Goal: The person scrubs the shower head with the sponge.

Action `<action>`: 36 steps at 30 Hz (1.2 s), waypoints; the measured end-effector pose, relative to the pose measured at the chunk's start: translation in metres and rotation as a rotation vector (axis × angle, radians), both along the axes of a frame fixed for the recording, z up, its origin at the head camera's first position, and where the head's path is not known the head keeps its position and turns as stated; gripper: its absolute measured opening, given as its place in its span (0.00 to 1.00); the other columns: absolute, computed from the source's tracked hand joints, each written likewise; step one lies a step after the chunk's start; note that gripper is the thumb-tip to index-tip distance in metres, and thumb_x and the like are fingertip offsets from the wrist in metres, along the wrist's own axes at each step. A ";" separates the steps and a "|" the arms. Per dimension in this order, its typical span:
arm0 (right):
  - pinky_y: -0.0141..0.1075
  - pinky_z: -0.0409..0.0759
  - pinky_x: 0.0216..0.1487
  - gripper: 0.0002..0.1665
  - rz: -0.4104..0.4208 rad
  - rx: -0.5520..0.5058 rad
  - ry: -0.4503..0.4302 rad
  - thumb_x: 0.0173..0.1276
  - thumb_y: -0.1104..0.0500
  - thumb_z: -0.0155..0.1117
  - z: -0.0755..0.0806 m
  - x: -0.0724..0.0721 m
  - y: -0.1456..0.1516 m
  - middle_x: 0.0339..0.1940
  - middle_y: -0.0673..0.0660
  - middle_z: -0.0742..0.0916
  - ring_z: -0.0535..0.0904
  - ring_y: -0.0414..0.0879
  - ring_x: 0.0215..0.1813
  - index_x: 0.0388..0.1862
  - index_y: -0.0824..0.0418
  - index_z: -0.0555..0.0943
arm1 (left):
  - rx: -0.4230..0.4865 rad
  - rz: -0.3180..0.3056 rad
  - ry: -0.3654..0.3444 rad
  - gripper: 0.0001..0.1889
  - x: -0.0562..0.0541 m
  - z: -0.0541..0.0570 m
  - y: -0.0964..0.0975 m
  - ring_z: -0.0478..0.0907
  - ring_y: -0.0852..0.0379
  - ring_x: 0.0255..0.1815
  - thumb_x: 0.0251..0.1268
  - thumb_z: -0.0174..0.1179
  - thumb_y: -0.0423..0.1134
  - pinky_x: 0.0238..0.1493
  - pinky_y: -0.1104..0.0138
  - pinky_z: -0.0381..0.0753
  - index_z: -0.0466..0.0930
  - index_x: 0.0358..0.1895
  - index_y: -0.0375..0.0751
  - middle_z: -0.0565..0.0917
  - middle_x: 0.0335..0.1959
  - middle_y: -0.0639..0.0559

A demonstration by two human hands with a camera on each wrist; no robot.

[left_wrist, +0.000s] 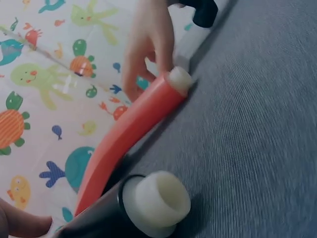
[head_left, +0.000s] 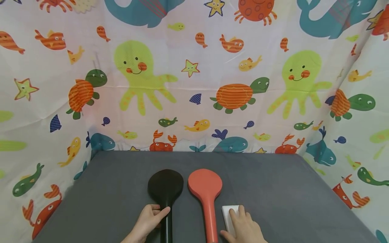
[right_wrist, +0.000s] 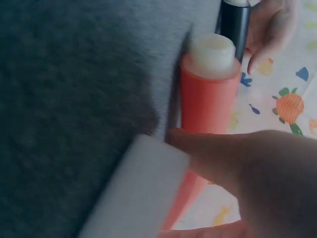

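A black hand shower, round head away from me, lies on the grey surface. My left hand grips its handle, thumb on top and fingers at the left side. To its right lies a coral-red hand shower, untouched in the head view. Both handles end in whitish plastic fittings; the black one's fitting is hollow, while the red one's end looks like a stub. My right hand holds a flat white block, fingers over its top and thumb at its left side.
A dark grey cloth covers the table. Behind and along both sides hangs a white curtain printed with sea animals. The red shower lies between my two hands.
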State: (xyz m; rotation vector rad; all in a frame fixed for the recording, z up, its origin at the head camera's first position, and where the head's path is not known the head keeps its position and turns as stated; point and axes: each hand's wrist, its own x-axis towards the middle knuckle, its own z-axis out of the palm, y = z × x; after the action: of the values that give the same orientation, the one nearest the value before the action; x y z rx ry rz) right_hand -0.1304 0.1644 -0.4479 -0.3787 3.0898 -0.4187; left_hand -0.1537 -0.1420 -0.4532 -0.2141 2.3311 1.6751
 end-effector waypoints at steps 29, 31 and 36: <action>0.47 0.77 0.48 0.23 0.609 -0.199 0.830 0.72 0.48 0.50 0.066 -0.004 -0.042 0.61 0.57 0.74 0.70 0.53 0.59 0.60 0.57 0.73 | 0.503 -0.212 0.268 0.19 0.016 0.038 0.026 0.74 0.65 0.28 0.61 0.61 0.33 0.37 0.71 0.76 0.64 0.49 0.29 0.75 0.32 0.52; 0.45 0.74 0.54 0.22 0.704 -0.187 0.838 0.70 0.50 0.53 0.070 -0.006 -0.051 0.63 0.57 0.73 0.68 0.54 0.62 0.61 0.56 0.73 | 0.477 -0.252 0.318 0.20 0.017 0.041 0.032 0.71 0.66 0.28 0.59 0.62 0.32 0.36 0.72 0.75 0.66 0.50 0.29 0.74 0.32 0.51; 0.45 0.69 0.60 0.19 0.796 -0.197 0.887 0.70 0.54 0.54 0.077 -0.018 -0.064 0.63 0.58 0.73 0.67 0.56 0.65 0.59 0.56 0.75 | 0.469 -0.369 0.332 0.30 0.022 0.041 0.041 0.76 0.56 0.50 0.63 0.59 0.35 0.49 0.61 0.78 0.58 0.64 0.26 0.74 0.54 0.37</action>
State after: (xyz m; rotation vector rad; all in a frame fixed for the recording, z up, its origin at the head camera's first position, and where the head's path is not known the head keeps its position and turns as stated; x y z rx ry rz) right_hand -0.1488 0.1007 -0.3710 -2.1970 3.1620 -0.6330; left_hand -0.1317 -0.1013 -0.4120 0.5858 1.9310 2.1006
